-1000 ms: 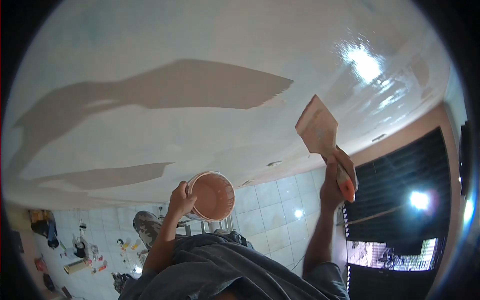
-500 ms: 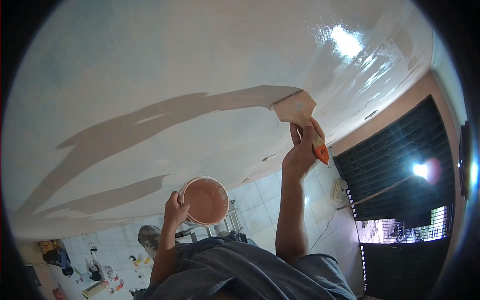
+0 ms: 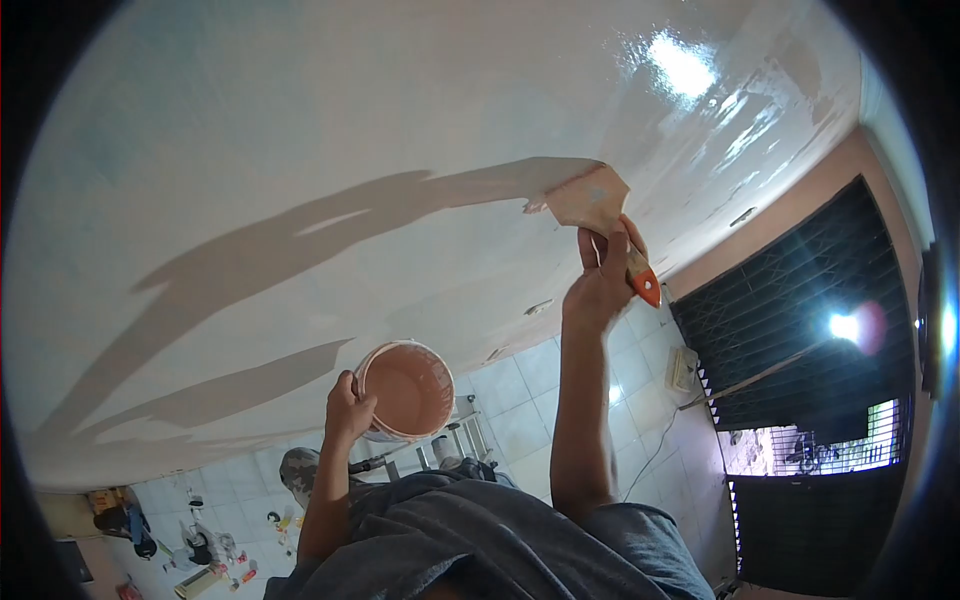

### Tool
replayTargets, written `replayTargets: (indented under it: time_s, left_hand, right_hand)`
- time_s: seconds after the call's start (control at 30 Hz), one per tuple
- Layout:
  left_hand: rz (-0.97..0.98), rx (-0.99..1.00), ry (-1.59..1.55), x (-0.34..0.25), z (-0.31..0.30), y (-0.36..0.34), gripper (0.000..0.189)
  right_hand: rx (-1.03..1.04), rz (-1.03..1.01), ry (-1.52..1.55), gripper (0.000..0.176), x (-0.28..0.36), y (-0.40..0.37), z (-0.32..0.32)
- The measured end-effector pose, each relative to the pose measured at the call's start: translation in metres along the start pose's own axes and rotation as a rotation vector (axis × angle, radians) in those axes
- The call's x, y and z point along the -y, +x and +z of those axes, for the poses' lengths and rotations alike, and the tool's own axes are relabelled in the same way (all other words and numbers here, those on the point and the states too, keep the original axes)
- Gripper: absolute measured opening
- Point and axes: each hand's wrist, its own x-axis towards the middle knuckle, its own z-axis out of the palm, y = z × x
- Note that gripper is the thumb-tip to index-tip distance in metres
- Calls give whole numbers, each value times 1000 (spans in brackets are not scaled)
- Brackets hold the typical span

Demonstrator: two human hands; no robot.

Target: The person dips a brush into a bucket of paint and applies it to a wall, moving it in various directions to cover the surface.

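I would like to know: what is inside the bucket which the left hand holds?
Inside the bucket there is pinkish paint, and pale smears on the inner side. The paint covers the bottom, so that cannot be seen.

Brush touching a broad, pale-coloured wall [image 3: 300, 90]

The right hand [image 3: 598, 290] holds a wide, flat brush [image 3: 592, 198] with a pinkish, paint-stained head and an orange handle end. Its bristle edge touches the wall, and a long grey shadow [image 3: 480, 184] ends there. The left hand [image 3: 347, 408] grips the rim of a round, whitish bucket [image 3: 437, 372], which contains pinkish-brown paint [image 3: 398, 398]. Below is a white tiled floor [image 3: 520, 405]. At the right, a bright lamp [image 3: 844, 326] shines before a dark slatted gate [image 3: 760, 300].
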Motion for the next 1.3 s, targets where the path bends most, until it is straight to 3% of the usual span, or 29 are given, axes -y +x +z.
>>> replayTargets:
  time_s: [0.1, 0.17, 0.43, 0.73, 0.83, 0.87, 0.93, 1.03, 1.13, 1.23, 1.3]
  left_hand:
    - [-23, 46, -67, 7, -3, -3, 19]
    - [155, 11, 31, 7, -4, -2, 18]
    - [-7, 123, -194, 0, -14, -13, 13]
    - [120, 96, 57, 7, -2, 1, 14]
    - [-12, 173, -208, -21, -10, -16, 15]
    - [-8, 180, -206, -17, -9, -17, 15]
    - [189, 119, -57, -8, -7, -10, 16]
    - [98, 161, -194, -24, -11, -20, 16]
    - [128, 145, -157, 1, -2, -6, 15]
    - [84, 174, -214, -23, -13, -22, 15]
    - [116, 173, -159, 4, -6, -15, 15]
  right_hand:
    - [-2, -11, -28, 24, 4, -14, 5]
    - [-14, -26, -20, 22, 3, -14, 13]
    - [34, -56, -30, 17, 23, -11, 27]
    - [2, -35, 48, 16, 25, 3, 26]
    - [26, -75, -12, 24, 25, 0, 28]
    - [40, -54, -17, 23, 30, -2, 27]
    - [59, -47, -13, 23, 37, -4, 28]
    - [44, -28, 2, 23, 38, -7, 26]
    - [42, -25, 37, 24, 29, -3, 31]
    - [-21, -74, 69, 27, 19, -5, 31]
    - [32, 29, 162, 16, 29, 0, 23]
